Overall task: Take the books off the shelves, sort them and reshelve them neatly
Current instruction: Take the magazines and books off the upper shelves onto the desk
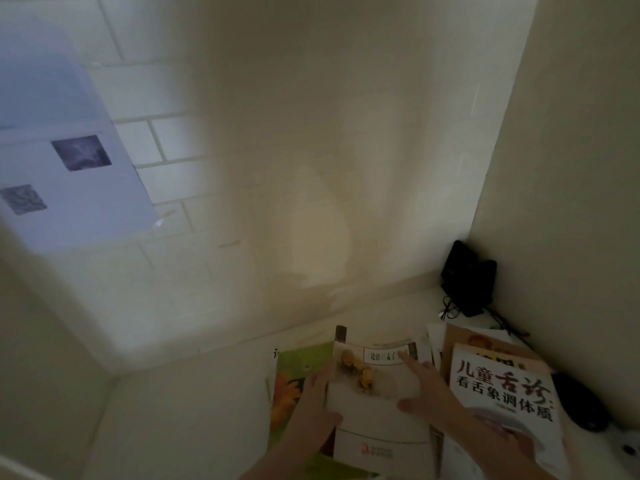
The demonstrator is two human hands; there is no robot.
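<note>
A pale book with a small flower picture lies flat on a white surface, on top of a green book with an orange flower. My left hand grips the pale book's left edge, thumb on the cover. Flat on the same cover rests my right hand, fingers straight and index finger touching the title strip. To the right lies a stack of books whose top one is a white book with large black and red characters.
A black device with cables stands in the back right corner. A black mouse-like object lies right of the stack. Walls close in behind and on the right. A white sheet with two dark squares hangs on the tiled wall at left.
</note>
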